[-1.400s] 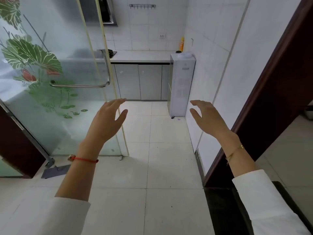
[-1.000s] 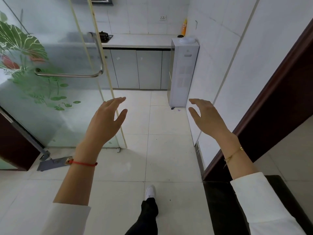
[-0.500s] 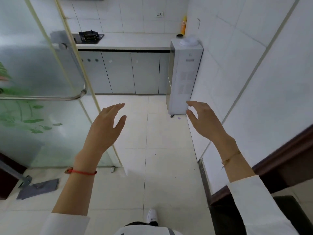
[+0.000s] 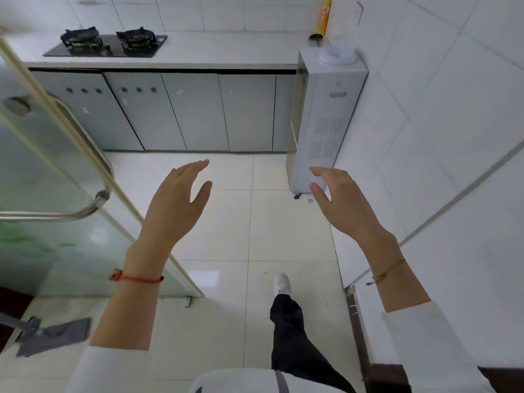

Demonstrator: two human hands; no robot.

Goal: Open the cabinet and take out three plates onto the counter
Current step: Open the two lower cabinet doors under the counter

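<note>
Hands hung empty in mid-air: the left hand (image 4: 177, 204) and right hand (image 4: 341, 201) each showed a loose, unclenched grip, holding nothing. Beyond them, at twelve o'clock, stood the cabinet (image 4: 195, 112), doors closed, under the table (image 4: 226, 51). A stove (image 4: 106, 42) sat at eleven o'clock, a water dispenser (image 4: 323, 120) at one o'clock.

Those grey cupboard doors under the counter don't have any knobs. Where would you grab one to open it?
No handle shows on the cabinet doors, which are flat panels. I'd guess the best grip is fingertips hooked over a door's top edge, in the dark gap under the counter, coming from the front and pulling outward. Both the left hand and right hand are open and free.
</note>
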